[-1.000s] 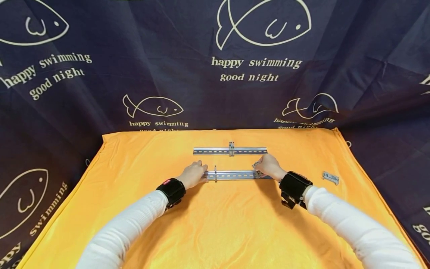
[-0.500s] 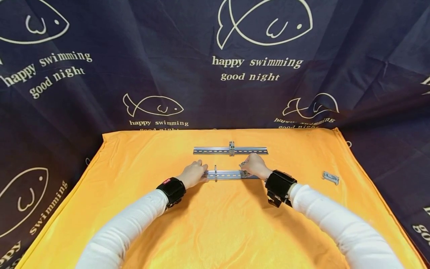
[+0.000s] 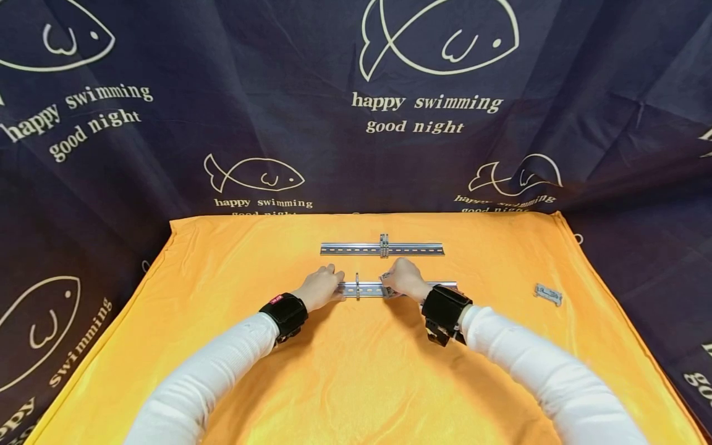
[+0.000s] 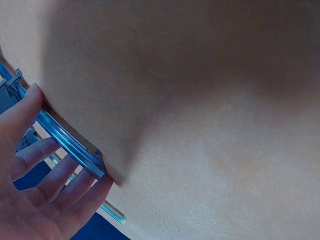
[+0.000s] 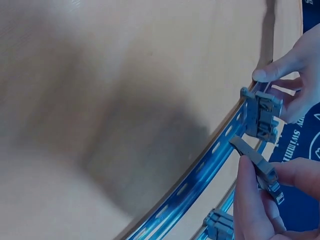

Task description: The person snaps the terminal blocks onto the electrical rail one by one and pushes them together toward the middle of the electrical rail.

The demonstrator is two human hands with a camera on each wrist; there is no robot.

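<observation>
My left hand (image 3: pixel 322 288) grips the left end of the nearer slotted metal DIN rail (image 3: pixel 369 290), thumb on one side and fingers on the other in the left wrist view. One grey terminal block (image 5: pixel 262 114) stands across this rail close to that hand. Between the thumb and fingers of my right hand (image 3: pixel 406 278) is a second grey terminal block (image 5: pixel 256 162), pinched and tilted, just right of the mounted one. Whether its lower edge touches the rail I cannot tell.
Behind lies a parallel DIN rail (image 3: pixel 345 249) bearing a few terminal blocks (image 3: pixel 384 245) near its middle. Another terminal block (image 3: pixel 548 294) lies flat on the orange cloth (image 3: pixel 356 371) at the right. A dark printed curtain (image 3: pixel 334 136) encloses the back and sides.
My right hand has moved left along the nearer rail with the terminal block, from near its right end to close by the mounted block. The left hand has stayed put.
</observation>
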